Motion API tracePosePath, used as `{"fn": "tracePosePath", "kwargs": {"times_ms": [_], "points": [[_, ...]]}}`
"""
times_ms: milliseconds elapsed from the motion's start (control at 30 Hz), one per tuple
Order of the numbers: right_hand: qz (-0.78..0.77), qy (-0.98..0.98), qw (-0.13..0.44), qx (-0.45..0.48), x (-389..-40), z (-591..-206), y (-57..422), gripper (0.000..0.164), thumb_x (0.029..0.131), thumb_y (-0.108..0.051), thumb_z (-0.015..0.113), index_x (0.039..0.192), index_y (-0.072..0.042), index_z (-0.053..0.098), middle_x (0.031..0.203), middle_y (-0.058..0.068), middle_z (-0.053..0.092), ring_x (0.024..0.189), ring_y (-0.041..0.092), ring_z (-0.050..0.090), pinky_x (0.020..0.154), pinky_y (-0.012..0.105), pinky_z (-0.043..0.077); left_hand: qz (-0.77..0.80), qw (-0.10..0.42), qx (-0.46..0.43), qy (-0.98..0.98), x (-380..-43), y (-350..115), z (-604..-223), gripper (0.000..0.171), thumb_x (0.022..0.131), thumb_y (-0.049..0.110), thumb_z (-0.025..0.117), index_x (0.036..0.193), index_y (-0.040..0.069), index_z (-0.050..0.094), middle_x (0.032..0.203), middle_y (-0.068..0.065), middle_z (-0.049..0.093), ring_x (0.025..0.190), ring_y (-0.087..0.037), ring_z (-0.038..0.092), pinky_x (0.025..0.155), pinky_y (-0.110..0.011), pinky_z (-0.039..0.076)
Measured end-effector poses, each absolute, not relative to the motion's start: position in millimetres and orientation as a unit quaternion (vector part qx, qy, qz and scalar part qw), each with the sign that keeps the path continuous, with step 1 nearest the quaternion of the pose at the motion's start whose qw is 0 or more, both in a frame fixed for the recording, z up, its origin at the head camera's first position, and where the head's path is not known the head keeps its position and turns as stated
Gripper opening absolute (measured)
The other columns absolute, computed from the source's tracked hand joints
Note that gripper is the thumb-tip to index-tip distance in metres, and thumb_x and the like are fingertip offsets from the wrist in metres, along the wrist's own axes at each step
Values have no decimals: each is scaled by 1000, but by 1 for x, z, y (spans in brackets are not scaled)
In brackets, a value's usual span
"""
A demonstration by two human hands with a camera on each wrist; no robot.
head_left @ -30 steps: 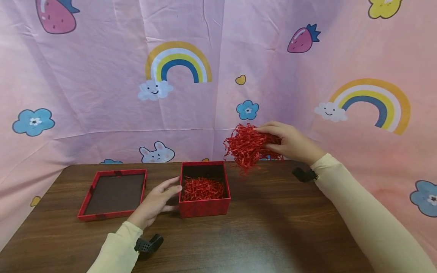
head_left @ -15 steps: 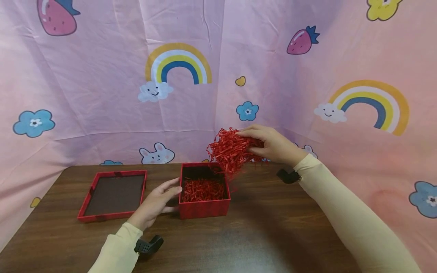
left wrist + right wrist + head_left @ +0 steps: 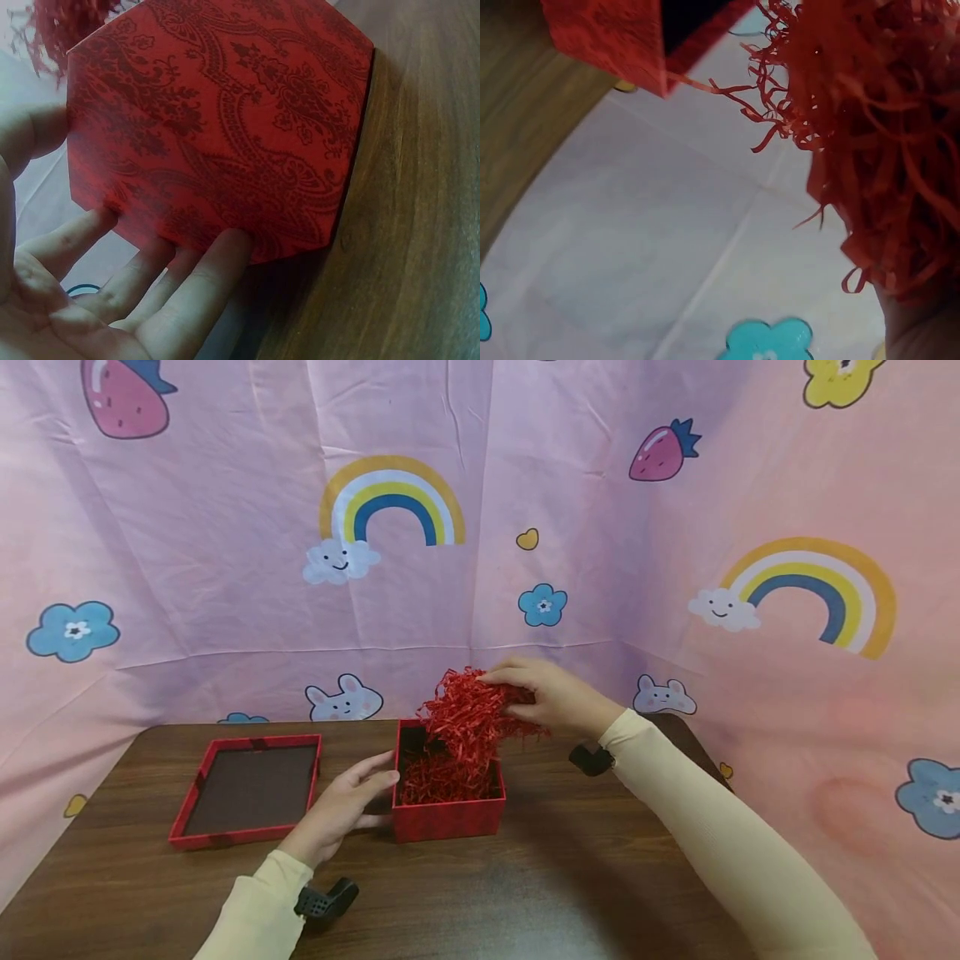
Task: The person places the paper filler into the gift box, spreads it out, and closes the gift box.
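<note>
A red patterned square box (image 3: 450, 821) stands on the table with its top uncovered, and red shredded paper (image 3: 427, 783) lies inside. From the left, my left hand (image 3: 341, 806) touches the box's outer side. In the left wrist view, its outstretched fingers (image 3: 199, 289) rest against the patterned wall (image 3: 217, 127). Over the right part of the box, my right hand (image 3: 551, 695) grips a big loose bunch of red shredded paper (image 3: 467, 714). Strands hang down into the box opening. The bunch (image 3: 900, 135) hides most of the right hand in the right wrist view.
The red box lid (image 3: 251, 789) lies to the left with its dark inside up. Under everything is a dark wooden table (image 3: 450, 902). A pink and purple printed cloth (image 3: 247, 602) hangs behind it and along the right side.
My right hand has moved left and down with the bunch of shredded paper, from right of the box to above its opening. The left hand, box and lid have stayed put.
</note>
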State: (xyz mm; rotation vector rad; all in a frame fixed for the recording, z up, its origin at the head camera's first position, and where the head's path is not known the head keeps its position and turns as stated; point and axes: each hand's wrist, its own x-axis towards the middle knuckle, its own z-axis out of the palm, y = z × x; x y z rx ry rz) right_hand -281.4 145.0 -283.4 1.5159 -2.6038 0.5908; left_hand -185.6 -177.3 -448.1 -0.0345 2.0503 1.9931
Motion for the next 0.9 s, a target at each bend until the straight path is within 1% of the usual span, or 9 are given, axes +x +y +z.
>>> {"fn": "tracePosePath", "kwargs": {"times_ms": [100,300,500,600,700,833,900], "points": [[170,-850,31,498,-284,-294,137,47,94,-7,76,140,-14,64,132,2,64,117,16,62,99,36,54,690,141,-14,710,-186,-177,-448,68,104,40,62,161,17,34,160,-21,38,145,-42,42,96,-51,58],[101,-851,45,513,-282,-309,123,47,95,-14,76,140,-18,65,132,0,64,112,14,66,92,33,57,691,143,-15,708,-187,-176,-448,67,105,39,61,162,17,34,161,-21,36,145,-42,41,95,-51,59],[57,-857,25,512,-280,-323,106,46,96,-17,75,140,-21,65,130,-1,63,109,13,66,91,33,58,690,138,-16,710,-186,-176,-448,68,104,41,63,161,17,35,161,-21,38,144,-43,43,94,-51,59],[47,-855,12,516,-280,-331,97,45,97,-19,74,141,-22,65,131,-3,63,111,12,66,94,32,57,690,136,-14,710,-186,-176,-448,70,103,42,64,161,17,35,160,-22,39,144,-43,43,93,-51,59],[66,-852,-12,519,-280,-338,88,45,97,-20,74,141,-21,64,133,-2,63,117,12,64,102,32,54,692,136,-13,709,-185,-176,-449,71,102,43,65,161,16,35,158,-22,41,144,-43,43,93,-51,60],[109,-853,-60,507,-280,-344,79,48,97,-23,75,143,-19,62,138,0,61,127,15,59,112,34,47,691,136,-9,710,-184,-177,-448,73,101,45,65,161,16,34,158,-22,41,144,-43,43,93,-51,59],[122,-854,-83,499,-280,-348,76,51,97,-26,75,145,-19,60,141,1,60,131,15,56,114,35,45,691,136,-8,710,-184,-177,-448,73,102,45,64,161,16,33,159,-22,40,144,-43,43,94,-51,59]]}}
